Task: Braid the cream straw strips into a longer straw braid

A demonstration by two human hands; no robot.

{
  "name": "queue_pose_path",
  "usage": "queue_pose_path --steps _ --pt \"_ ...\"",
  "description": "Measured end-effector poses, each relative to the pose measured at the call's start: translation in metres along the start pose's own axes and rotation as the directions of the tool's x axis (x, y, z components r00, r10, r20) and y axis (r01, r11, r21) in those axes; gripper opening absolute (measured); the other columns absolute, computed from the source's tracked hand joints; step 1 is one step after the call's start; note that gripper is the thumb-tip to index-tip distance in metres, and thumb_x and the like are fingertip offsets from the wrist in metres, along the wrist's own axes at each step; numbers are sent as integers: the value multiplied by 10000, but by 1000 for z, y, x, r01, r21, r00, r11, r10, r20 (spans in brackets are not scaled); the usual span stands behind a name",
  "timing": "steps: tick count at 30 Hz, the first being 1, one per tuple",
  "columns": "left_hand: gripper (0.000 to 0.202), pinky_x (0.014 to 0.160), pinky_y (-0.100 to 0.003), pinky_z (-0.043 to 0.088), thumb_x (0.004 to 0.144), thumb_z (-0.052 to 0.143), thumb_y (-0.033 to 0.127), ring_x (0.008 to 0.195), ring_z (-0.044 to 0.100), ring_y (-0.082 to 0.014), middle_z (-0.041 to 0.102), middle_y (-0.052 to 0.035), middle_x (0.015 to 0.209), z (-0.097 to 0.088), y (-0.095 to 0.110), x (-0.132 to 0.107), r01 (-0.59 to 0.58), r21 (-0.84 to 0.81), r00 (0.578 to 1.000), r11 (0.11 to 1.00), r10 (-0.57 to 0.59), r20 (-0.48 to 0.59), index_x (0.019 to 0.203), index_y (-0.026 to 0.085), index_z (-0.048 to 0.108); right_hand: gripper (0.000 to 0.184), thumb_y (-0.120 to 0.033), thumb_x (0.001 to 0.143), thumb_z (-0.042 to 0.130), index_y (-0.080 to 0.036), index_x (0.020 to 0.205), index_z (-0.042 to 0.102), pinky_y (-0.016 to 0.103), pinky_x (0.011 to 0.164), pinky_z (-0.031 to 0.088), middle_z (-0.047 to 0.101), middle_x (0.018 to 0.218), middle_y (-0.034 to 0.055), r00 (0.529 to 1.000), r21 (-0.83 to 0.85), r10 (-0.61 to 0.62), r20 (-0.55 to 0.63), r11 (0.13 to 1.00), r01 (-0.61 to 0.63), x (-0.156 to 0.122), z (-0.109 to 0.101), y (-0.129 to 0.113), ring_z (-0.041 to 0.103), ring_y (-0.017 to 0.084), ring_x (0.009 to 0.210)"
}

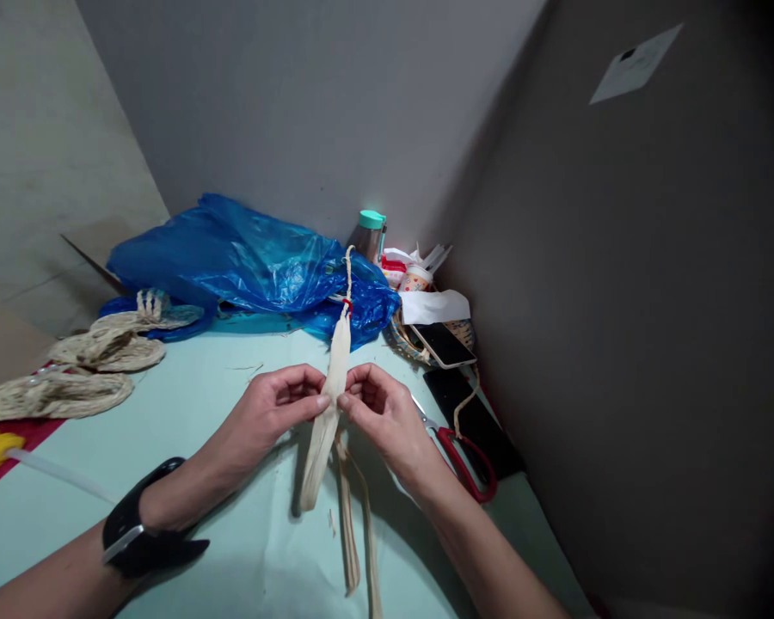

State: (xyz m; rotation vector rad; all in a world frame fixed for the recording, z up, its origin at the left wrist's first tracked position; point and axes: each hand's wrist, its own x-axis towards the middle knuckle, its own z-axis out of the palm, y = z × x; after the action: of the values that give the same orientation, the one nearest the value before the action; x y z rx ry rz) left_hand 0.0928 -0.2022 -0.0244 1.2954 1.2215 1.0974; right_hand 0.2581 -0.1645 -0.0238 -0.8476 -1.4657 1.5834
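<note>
Left hand (290,398) and right hand (382,402) pinch opposite edges of pale fibre strip (339,351), over bench (258,542) middle, red tie (347,305) at far part. Best: thumbs level, edges eased evenly, light tension against tie; loose strands (347,524), near side, kept clear.

A bag (232,254) lies along the back of the table (232,533), before the wall (322,112). Behind the bag's right end stands a bottle (370,236), with a cup (416,278) to its right. Nearer, a phone (445,346) lies on what may be a basket (463,330), partly hidden. Scissors (447,440) lie right of the right hand (383,413). Slippers (129,352) line the left side. A strip (337,357) runs between that hand and the left hand (274,413).
</note>
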Motion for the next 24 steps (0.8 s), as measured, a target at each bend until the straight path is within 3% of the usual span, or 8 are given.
queue_pose_path --steps 6,13,19,24 --pt "119 650 -230 408 807 660 295 687 527 -123 588 34 718 4 1 0 -37 95 994 995 46 -94 779 183 632 288 -295 679 753 -170 840 550 255 673 428 576 752 -10 1000 23 8 11 1000 -8 3 1 12 525 127 690" --pt "130 682 -240 442 792 655 305 717 557 -141 615 14 737 6 3 1 -19 88 997 996 25 -75 770 177 640 213 -299 743 671 -160 852 552 250 676 424 555 754 -11 1000 -66 -4 25 998 6 2 0 8 510 120 685" --pt "158 650 -240 446 765 664 320 686 551 -140 590 17 707 9 4 1 -21 97 993 995 33 -116 743 173 611 291 -386 727 717 -173 850 561 253 677 446 584 787 -1 1000 -32 5 29 999 -4 3 0 9 544 133 712" --pt "134 658 -241 437 762 643 297 693 550 -141 603 13 713 7 2 1 -17 136 991 991 34 -127 754 165 624 240 -346 738 710 -178 825 562 248 647 451 589 760 -5 1000 -56 -8 0 998 8 3 0 11 547 126 681"
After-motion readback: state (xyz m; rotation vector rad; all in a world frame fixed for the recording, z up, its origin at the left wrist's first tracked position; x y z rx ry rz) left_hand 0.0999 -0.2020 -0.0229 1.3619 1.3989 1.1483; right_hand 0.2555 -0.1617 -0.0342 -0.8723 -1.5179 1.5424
